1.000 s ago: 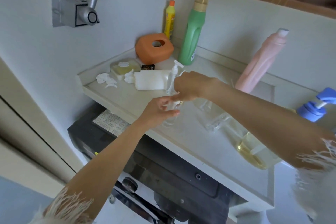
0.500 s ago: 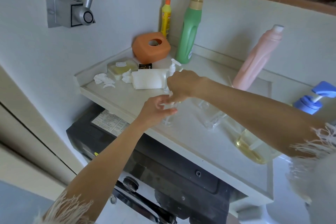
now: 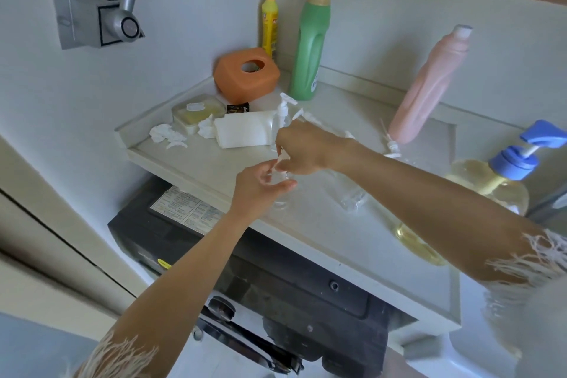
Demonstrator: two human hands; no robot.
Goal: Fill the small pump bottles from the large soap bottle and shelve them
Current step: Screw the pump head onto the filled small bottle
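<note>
A small clear pump bottle (image 3: 281, 197) stands near the front edge of the pale shelf (image 3: 352, 242). My left hand (image 3: 260, 186) grips its body. Above it, my right hand (image 3: 302, 149) pinches the bottle's white pump top (image 3: 279, 159), fingers curled over the neck. Another small clear bottle with a white pump (image 3: 283, 115) stands just behind my right hand. An open clear bottle (image 3: 349, 195) lies on the shelf under my right forearm. The large soap bottle (image 3: 494, 184), full of yellow liquid with a blue pump, stands at the right.
A pink bottle (image 3: 432, 86), a green bottle (image 3: 311, 40) and a yellow bottle (image 3: 269, 23) stand along the wall. An orange holder (image 3: 245, 75), a white folded cloth (image 3: 242, 132), a soap box (image 3: 196, 112) and tissue scraps sit left. A black appliance (image 3: 276, 282) lies below the shelf.
My right hand has shifted slightly on the pump top while my left hand keeps hold of the small bottle. The camera view has drifted a little.
</note>
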